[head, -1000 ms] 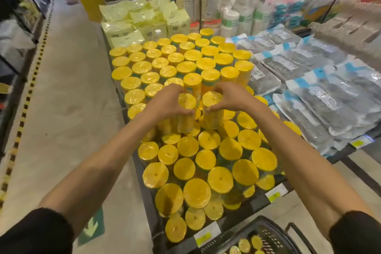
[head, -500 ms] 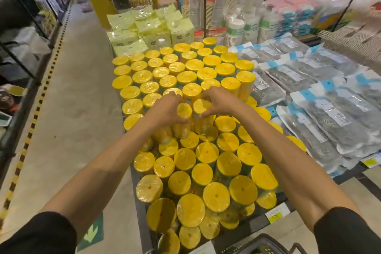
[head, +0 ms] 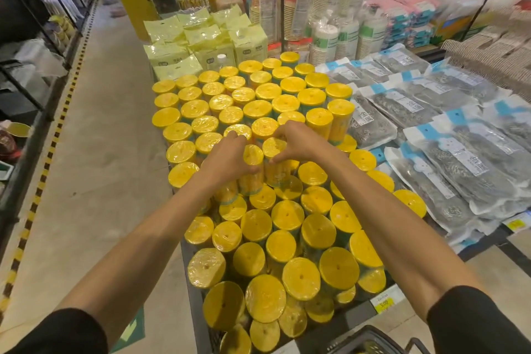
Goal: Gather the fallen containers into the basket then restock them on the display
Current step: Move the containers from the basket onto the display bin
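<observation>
Containers (head: 275, 171) upright — left hand (head: 227, 159) grips one, right hand (head: 300, 142) another.

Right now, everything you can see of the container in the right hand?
The container is an upright cylinder: flat yellow top, pale yellow side with teal low down, glossy clear wrap. It is amid many like ones. The right hand grips its upper part, thumb in front; its side meets the neighbouring container that the left hand holds.
</observation>
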`<control>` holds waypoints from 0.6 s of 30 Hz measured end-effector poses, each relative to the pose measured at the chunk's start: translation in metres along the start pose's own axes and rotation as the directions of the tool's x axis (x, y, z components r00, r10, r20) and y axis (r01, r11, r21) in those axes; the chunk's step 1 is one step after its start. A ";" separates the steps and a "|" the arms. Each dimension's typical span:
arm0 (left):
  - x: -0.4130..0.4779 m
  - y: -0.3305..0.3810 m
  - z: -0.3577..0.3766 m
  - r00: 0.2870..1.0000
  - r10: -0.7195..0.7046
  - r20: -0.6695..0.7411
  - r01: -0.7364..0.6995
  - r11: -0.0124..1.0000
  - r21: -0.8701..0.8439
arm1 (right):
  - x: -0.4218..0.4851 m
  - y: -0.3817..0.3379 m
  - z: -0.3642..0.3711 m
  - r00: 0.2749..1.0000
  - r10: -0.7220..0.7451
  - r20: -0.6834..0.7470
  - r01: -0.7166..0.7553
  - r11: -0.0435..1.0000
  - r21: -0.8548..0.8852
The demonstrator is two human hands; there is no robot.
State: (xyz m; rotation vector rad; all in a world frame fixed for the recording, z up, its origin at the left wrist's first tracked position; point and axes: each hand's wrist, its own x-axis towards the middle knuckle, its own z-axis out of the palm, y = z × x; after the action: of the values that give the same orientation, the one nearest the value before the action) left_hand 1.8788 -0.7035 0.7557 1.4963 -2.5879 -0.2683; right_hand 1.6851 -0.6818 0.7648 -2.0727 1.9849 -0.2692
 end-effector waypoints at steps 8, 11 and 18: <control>-0.004 -0.001 0.005 0.999 0.008 -0.045 -0.008 1.000 0.001 | -0.003 0.000 0.004 0.999 0.036 0.009 -0.036 0.999 0.012; -0.006 -0.003 0.005 1.000 0.021 -0.019 -0.021 1.000 -0.003 | -0.006 -0.001 0.005 0.999 0.052 0.010 -0.052 0.999 0.009; -0.010 -0.005 -0.016 0.995 0.078 0.060 -0.082 0.993 0.079 | -0.021 -0.010 0.003 0.992 0.128 0.019 -0.127 0.991 -0.030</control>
State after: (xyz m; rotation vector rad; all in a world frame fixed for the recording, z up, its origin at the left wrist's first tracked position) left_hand 1.8912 -0.6985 0.7697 1.4259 -2.7268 -0.2013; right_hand 1.6941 -0.6605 0.7656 -1.9466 2.1099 -0.1943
